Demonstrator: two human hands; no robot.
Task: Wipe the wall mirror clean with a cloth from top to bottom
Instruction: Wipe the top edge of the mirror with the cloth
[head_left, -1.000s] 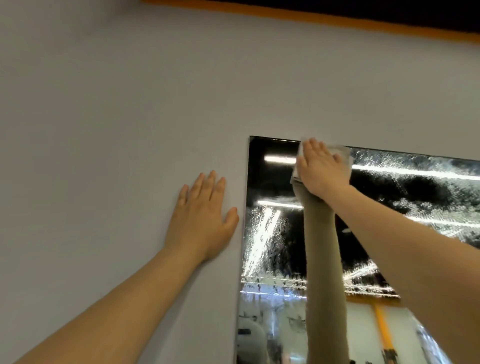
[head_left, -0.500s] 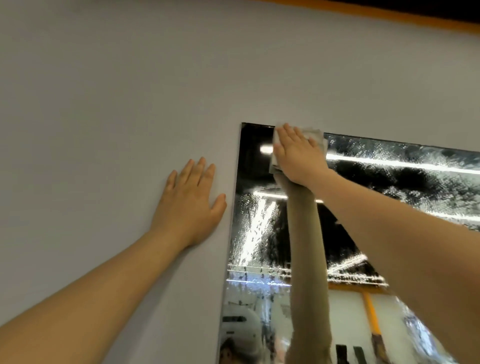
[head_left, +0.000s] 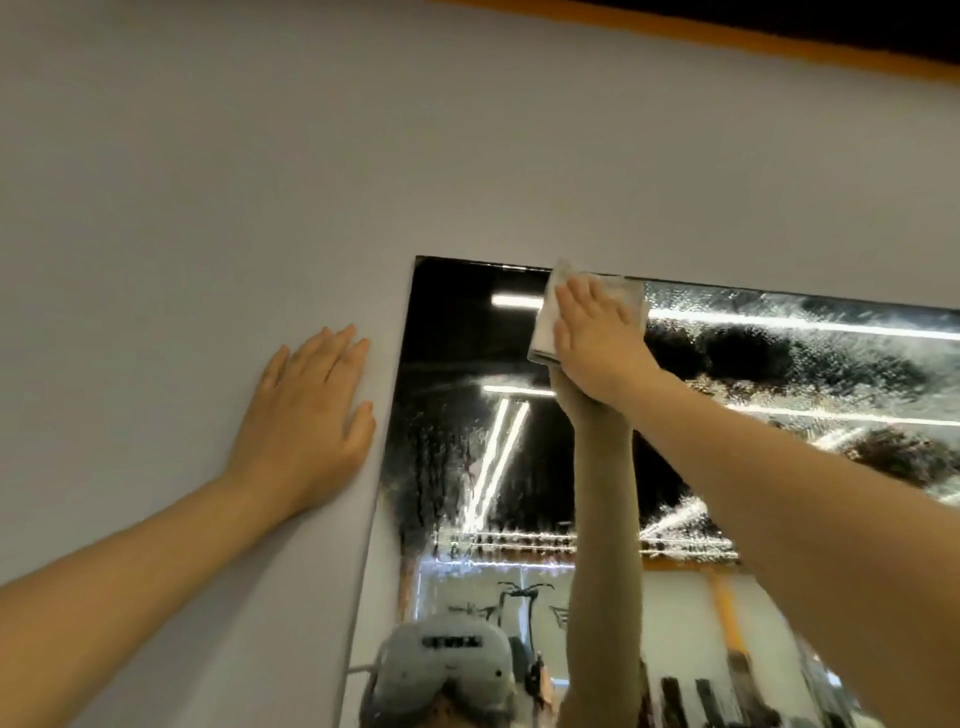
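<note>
Up at the top edge of the mirror (head_left: 779, 389), near its upper left corner, my right hand (head_left: 597, 345) lies flat on the folded white cloth (head_left: 545, 322), fingers straight and together, pressing it to the glass rather than curling round it. A corner of the cloth pokes just above the mirror's top edge onto the wall (head_left: 260, 182). Compared with half a second ago, hand and cloth sit a little further from the left corner, and the black strip of glass left of them looks clear, with one light bar reflected sharply. To the right of the cloth the glass is mottled with wet streaks. My left hand (head_left: 306, 421) lies open and flat on the wall just beside the mirror's left edge, thumb nearest the glass, much as it lay before. Low in the reflection a grey headset (head_left: 441, 670) now shows, more of it than earlier.
</note>
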